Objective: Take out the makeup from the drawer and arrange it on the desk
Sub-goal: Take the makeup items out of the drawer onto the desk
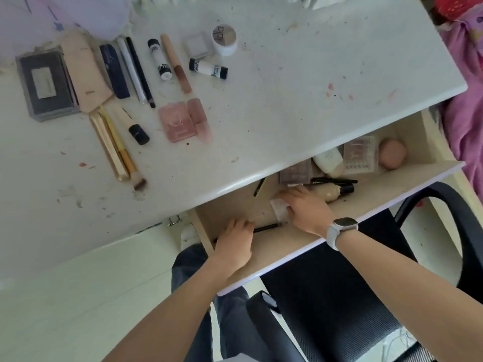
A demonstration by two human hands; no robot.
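Currently: left hand (235, 242) curled around black pencil (266, 228) on drawer (339, 218) floor; right hand (304, 207) pinching small white packet (279, 209) there. Best lifted clear of drawer lip, then laid beside row already arranged on worktop (287, 100).

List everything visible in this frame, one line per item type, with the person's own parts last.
Palette case: 1, dark grey, desk far left.
Pouch: 1, beige, right of the case.
Pencils and pens: several, navy, white, black, mid desk.
Tubes: 2, white with black caps, desk.
Jar: 1, white, desk back.
Compacts: 2, pink, side by side on desk.
Brush: 1, gold handle, desk front left.
Drawer: 1, beige, open.
Sponge: 1, pinkish, drawer right end.
Bottle: 1, cream, in drawer.
Chair: 1, black, below drawer.
Watch: 1, white, right wrist.
Left hand: grips a black pencil.
Right hand: on a small white item.
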